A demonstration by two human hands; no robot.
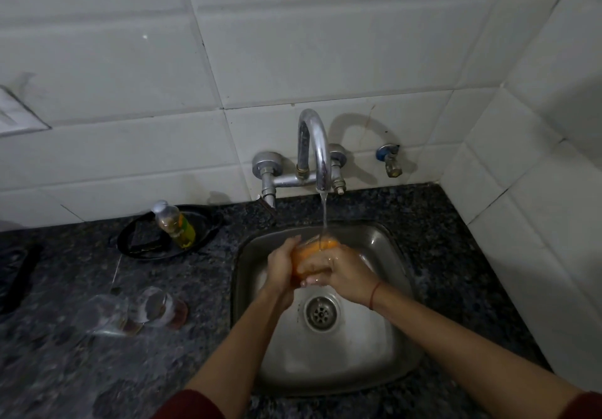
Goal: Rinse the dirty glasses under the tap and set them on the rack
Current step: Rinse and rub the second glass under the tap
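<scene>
— Orange-tinted glass, where is it?
— Under the curved chrome tap, in its thin stream, above the steel sink. The left hand and right hand both wrap it, hiding its base.
— Others?
— Two clear glasses on the speckled stone table, blurred.

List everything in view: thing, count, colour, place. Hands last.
Counter: one, dark speckled, foreground.
Sink: one, steel, set in the counter.
Tap: one, chrome, above the sink, running.
Valve: one, blue and brass, right of the tap.
Tray: one, black, left of the sink.
Bottle: one, yellow, on the tray.
Held glass: one, orange-tinted, under the water.
Counter glasses: two, clear with brown dregs, left of the sink.
Left hand: grips the held glass.
Right hand: grips the held glass.
</scene>
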